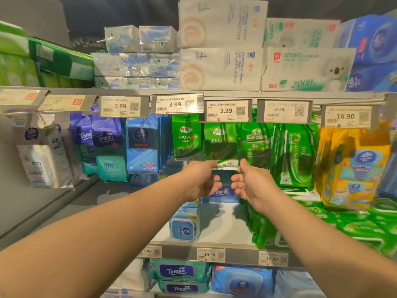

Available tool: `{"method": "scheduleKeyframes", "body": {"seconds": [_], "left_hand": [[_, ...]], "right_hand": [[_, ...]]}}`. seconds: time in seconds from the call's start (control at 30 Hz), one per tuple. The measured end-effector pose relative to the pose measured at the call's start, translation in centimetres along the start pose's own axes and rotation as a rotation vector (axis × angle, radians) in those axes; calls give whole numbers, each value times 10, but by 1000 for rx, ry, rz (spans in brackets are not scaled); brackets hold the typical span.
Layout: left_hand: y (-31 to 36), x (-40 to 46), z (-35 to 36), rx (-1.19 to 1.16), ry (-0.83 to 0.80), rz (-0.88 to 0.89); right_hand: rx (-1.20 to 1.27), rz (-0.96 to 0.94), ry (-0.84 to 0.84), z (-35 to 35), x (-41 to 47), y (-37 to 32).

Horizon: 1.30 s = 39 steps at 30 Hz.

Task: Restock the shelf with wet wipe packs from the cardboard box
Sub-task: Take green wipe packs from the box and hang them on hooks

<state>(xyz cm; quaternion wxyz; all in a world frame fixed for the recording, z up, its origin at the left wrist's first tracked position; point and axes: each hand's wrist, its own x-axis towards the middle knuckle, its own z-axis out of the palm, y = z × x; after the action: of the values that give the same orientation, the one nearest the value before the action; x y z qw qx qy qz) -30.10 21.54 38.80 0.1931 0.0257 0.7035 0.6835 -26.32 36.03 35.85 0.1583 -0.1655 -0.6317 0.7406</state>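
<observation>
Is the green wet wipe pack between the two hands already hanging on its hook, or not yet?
Cannot tell. The green pack sits level with its hanging neighbours, but the price tag hides its top; both hands touch its bottom edge.

Bright overhead light, glare, blurry warped edges.

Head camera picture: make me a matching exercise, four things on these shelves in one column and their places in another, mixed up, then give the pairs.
Things
1. green wipe pack
2. Tempo pack
3. yellow pack
4. koala tissue pack

Places
A. top shelf, right of centre
B. hanging at the far right, under a 16.90 tag
C. bottom shelf, below the 19.90 tags
D. hanging just above both hands, under a 3.99 tag

Pairs: 1-D, 2-C, 3-B, 4-A
</observation>
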Motion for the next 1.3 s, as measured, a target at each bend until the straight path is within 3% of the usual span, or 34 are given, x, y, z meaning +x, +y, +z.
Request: {"method": "scheduleKeyframes", "body": {"seconds": [0.3, 0.73, 0.93, 1.13, 1.3], "left_hand": [[-24, -18, -29, 146, -23, 2], [-46, -80, -63, 356, -8, 44], [-68, -115, -82, 662, 76, 160], [-97, -142, -106, 862, 83, 205], [-132, -158, -137, 927, 76, 171]], "right_hand": [[-77, 81, 17, -25, -22, 21], [-301, 127, -117, -16, -95, 21], [-556, 27, -170, -3, -129, 24], [-1201, -345, -260, 6, -149, 41], [-1285, -365, -362, 16, -163, 61]]}}
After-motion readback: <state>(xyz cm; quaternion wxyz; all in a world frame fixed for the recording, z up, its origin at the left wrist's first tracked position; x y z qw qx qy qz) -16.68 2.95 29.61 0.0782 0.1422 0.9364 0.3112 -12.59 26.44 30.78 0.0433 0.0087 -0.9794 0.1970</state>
